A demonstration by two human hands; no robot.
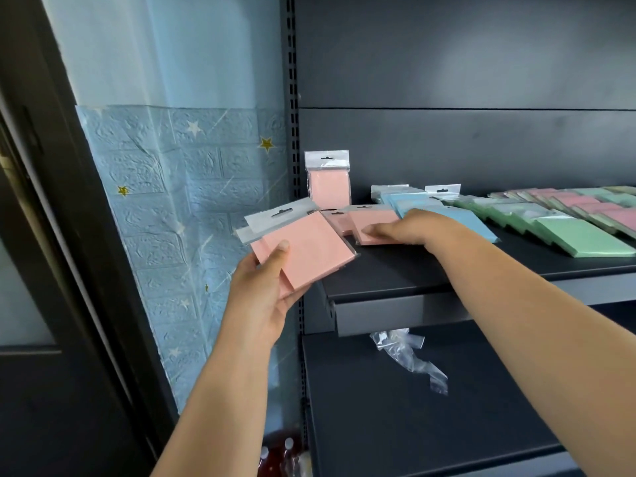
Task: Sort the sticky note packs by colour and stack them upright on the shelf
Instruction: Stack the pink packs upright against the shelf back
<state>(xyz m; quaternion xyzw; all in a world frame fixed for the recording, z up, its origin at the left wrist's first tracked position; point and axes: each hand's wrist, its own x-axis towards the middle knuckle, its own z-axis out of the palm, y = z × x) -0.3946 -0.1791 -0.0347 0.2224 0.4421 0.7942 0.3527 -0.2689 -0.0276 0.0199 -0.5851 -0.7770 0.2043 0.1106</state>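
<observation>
My left hand (265, 284) grips a few pink sticky note packs (306, 249) fanned together, held just off the left end of the dark shelf (395, 273). My right hand (409, 228) pinches another pink pack (371, 225) lying flat on the shelf. One pink pack (329, 182) stands upright against the back panel at the shelf's left corner. To the right lie blue packs (457, 215), then green packs (564, 232), then a mixed row of pink and green packs (592, 204), all lying flat and overlapping.
A slotted upright post (293, 132) bounds the shelf on the left, with blue star-patterned wall covering (179, 208) beyond it. An empty clear plastic bag (409, 356) lies on the lower shelf (413, 407). Bottles (285, 459) show at the bottom.
</observation>
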